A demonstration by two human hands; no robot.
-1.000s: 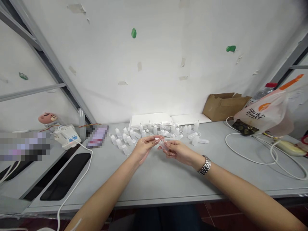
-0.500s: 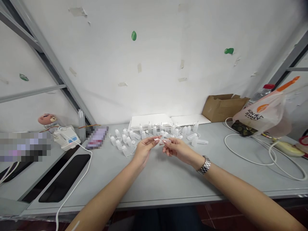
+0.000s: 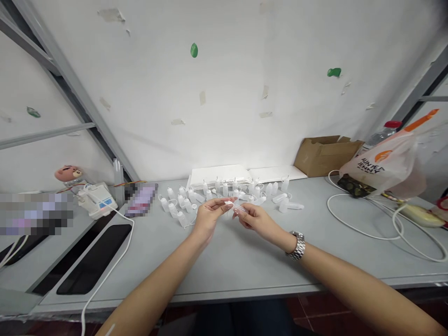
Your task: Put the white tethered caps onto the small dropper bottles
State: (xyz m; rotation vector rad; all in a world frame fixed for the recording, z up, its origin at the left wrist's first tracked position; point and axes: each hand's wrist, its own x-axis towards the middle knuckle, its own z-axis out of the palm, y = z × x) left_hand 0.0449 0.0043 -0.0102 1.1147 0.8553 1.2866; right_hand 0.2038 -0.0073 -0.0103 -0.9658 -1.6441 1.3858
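In the head view my left hand [image 3: 209,217] and my right hand [image 3: 255,217] meet above the middle of the grey desk. Between them lies a small clear plastic squeeze bottle [image 3: 239,207], tilted, with its white tip towards the left. The left thumb and fingers pinch the tip end. My right fingers are closed round the body and partly cover it. Just beyond the hands stand several translucent squeeze bottles [image 3: 182,219] with thin nozzles. A few more bottles [image 3: 295,206] lie on their sides to the right.
White sheets [image 3: 220,173] and a cardboard box [image 3: 317,156] stand against the wall. At right are a plastic bag [image 3: 385,163] and a looped white cable [image 3: 350,234]. On the left lie a black mat [image 3: 94,259], a white device [image 3: 100,200] and a blurred purple object [image 3: 143,198].
The bottle in my hands has turned, its body now sloping down to the right. My right hand has shifted slightly, and its wrist has rotated a little.
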